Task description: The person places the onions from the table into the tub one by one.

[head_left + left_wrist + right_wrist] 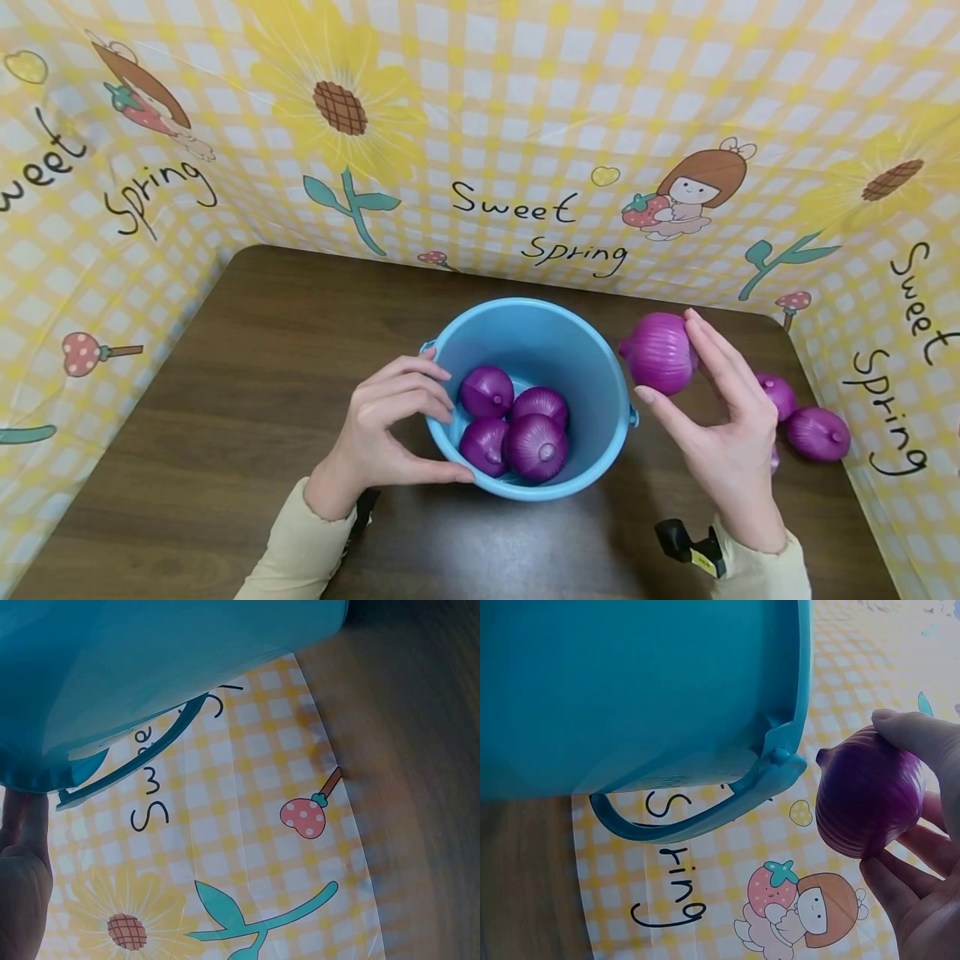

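A light blue bucket [527,492] stands upright on the table with several purple onions [536,448] at its bottom. My left hand [382,425] grips the bucket's left side, fingers over the rim and thumb along the near edge. To the right of the bucket, my right hand [731,442] holds a purple onion [660,354] between thumb and fingers, at about rim height. In the right wrist view this onion [870,795] is apart from the bucket wall [630,690], its stem end pointing toward the bucket.
More purple onions [817,433] lie on the table at the right, one partly hidden behind my right hand. The bucket's handle [682,825] hangs down its far side. A yellow checked cloth [510,108] walls in the brown table [300,333] at the back and sides.
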Demonstrator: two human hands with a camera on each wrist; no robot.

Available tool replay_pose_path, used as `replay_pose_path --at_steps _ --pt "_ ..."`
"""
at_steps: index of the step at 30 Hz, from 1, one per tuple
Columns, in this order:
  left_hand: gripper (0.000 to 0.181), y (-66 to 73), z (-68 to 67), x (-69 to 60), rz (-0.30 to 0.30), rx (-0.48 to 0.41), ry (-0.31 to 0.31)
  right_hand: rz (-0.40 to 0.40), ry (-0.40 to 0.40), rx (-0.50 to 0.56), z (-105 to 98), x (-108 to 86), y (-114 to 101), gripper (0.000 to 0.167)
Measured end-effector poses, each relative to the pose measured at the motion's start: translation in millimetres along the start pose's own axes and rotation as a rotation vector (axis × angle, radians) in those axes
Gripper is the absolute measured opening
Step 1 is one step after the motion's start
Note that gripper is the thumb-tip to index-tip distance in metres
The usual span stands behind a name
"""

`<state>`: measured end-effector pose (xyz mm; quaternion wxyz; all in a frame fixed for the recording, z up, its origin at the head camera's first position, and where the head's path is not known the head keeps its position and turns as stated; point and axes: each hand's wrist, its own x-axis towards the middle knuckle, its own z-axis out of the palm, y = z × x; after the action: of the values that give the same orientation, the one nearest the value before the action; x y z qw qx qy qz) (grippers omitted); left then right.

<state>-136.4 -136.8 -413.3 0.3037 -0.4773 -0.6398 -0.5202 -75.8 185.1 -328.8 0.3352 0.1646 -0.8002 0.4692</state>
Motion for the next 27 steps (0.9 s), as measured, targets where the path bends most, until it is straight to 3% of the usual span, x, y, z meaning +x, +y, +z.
replay_pose_path --at_steps 22,27 --pt "0.052 0.5 0.0 -0.1 -0.005 0.001 -0.002 -0.011 -0.019 0.038 5.7 2.4 -3.2 0.069" --pt "0.051 0.2 -0.2 0.2 -0.006 -0.001 -0.003 -0.023 -0.043 0.0 8.2 5.5 -4.8 0.068"
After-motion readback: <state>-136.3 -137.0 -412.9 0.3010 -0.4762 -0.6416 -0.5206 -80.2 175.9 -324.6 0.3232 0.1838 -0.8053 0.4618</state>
